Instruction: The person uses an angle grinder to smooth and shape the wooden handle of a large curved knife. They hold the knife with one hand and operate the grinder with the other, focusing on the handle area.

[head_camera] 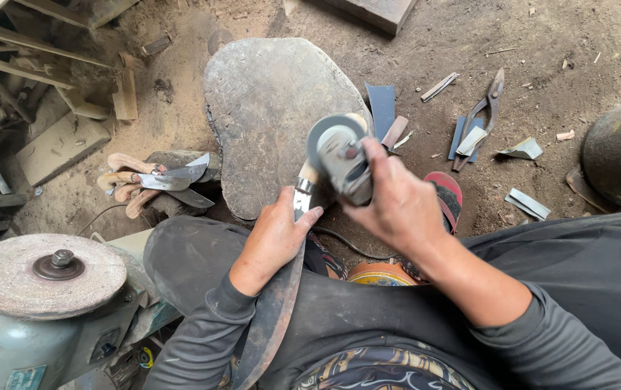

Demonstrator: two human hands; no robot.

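Bare stone slab (pixel 267 108) beyond grinder (pixel 343 159)

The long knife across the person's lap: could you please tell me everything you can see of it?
The long knife has a dark, rusty-looking curved blade that runs from the lower middle of the picture up over the lap. Near the top sit a bright metal collar and a pale wooden handle end, resting at the edge of the flat stone slab. The left hand grips it just below the collar. The right hand holds an angle grinder at the handle end.
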